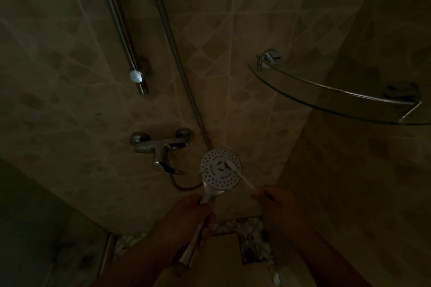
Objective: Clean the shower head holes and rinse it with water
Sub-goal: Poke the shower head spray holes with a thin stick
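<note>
Flanking the shower head (pixel 221 168): mixer tap (pixel 161 147), hose (pixel 179 63), glass shelf (pixel 338 98).

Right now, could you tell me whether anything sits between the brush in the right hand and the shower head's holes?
Nothing visible does. The right hand holds the brush, whose tip already rests on the shower head face, gripped by the left hand.
</note>
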